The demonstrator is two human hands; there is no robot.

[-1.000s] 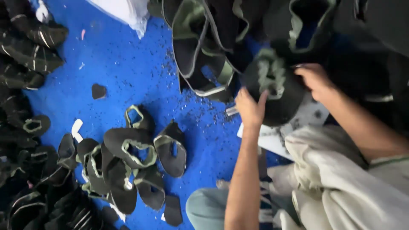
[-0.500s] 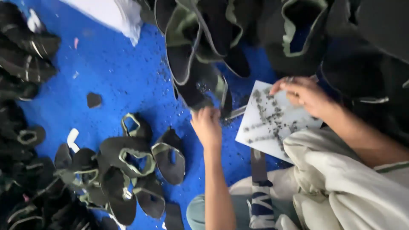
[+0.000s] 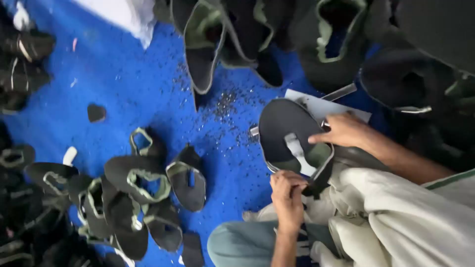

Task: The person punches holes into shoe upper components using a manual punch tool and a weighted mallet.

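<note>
Pinching the near edge of a black shoe upper [image 3: 289,141], left hand [image 3: 288,194]; right hand [image 3: 344,131] grips its far side. Upper held flat over the lap, above white paper [image 3: 321,106]. Blue floor [image 3: 123,94], black scraps, finished uppers [image 3: 138,183] heaped left.

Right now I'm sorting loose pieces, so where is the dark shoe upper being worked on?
In the head view, right of centre: the dark shoe upper lies between the left hand and the right hand, over white paper.
</note>
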